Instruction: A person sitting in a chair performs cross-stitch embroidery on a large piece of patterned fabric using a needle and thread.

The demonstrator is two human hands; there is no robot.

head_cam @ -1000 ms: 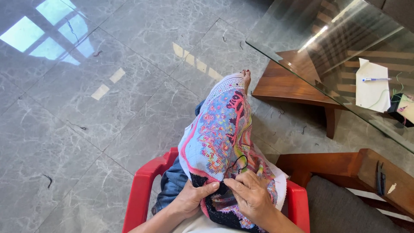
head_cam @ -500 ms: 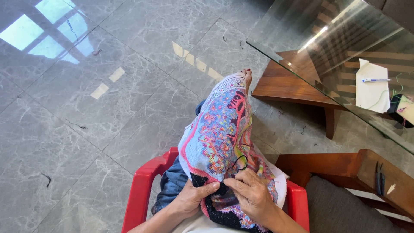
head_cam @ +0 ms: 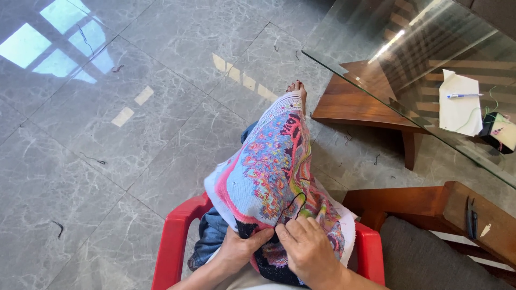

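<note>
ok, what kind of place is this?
Most likely a room in a home, perhaps a living room: polished grey marble-look floor tiles, a glass-topped wooden table, and a person on a red plastic chair with colourful embroidery cloth held by both hands.

Two hands, left hand (head_cam: 240, 249) and right hand (head_cam: 306, 248), on one embroidered cloth (head_cam: 271, 174). One red chair (head_cam: 174, 241), one glass table (head_cam: 430, 70), one white paper (head_cam: 459, 102), one pen (head_cam: 463, 95), one bare foot (head_cam: 298, 88).
</note>
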